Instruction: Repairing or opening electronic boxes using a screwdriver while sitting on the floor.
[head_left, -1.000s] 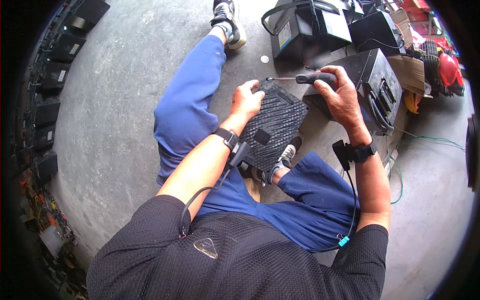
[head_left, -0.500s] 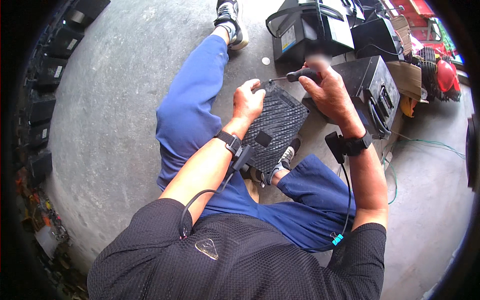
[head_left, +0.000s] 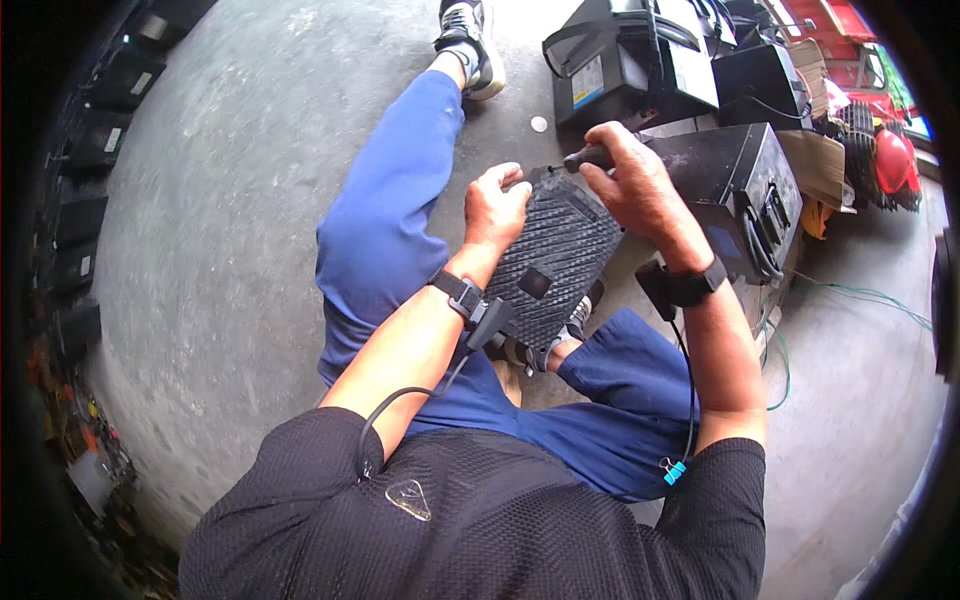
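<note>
A black rectangular case [head_left: 565, 245] with a diagonally ribbed face lies tilted between my legs, a small dark square near its lower end. My left hand [head_left: 495, 208] grips its upper left edge, thumb and fingers closed at the rim. In my right hand [head_left: 635, 185] is a screwdriver [head_left: 590, 158] with a dark handle, held sideways. Its tip points left, at the case's far corner; whether it sits in a screw there is too small to tell.
Black box-shaped units with handles [head_left: 630, 75] stand at the far right, another black box [head_left: 735, 175] right of my right hand. Green wires [head_left: 860, 292] trail over the floor. A row of black boxes [head_left: 85, 220] lines the left edge. A small white disc [head_left: 539, 124] lies on the concrete.
My right hand has moved left and a little nearer with the screwdriver, and less of the shaft shows. My left hand keeps its grip on the case.
</note>
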